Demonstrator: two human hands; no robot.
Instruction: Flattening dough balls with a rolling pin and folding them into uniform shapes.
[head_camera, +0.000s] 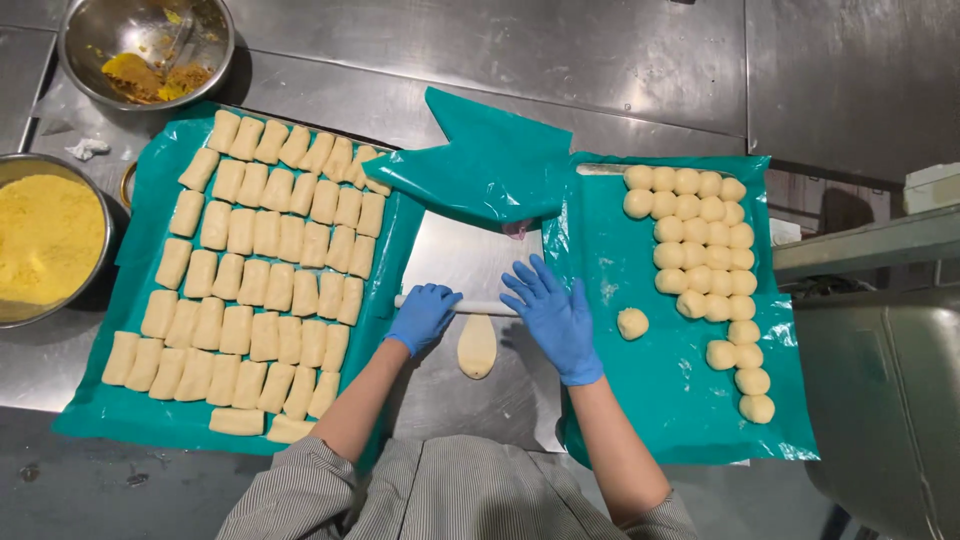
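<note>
My left hand in a blue glove curls over the left end of a thin white rolling pin. My right hand, also gloved, lies flat with spread fingers on the pin's right end. Under the pin, a flattened oval of pale dough lies on the steel table. On the right, a teal plastic sheet carries several dough balls, with one ball apart near my right hand.
Left teal sheet is packed with rows of folded dough pieces. A bowl of yellow filling sits at the far left, a steel bowl with orange scraps at top left. A folded teal flap lies beyond the pin.
</note>
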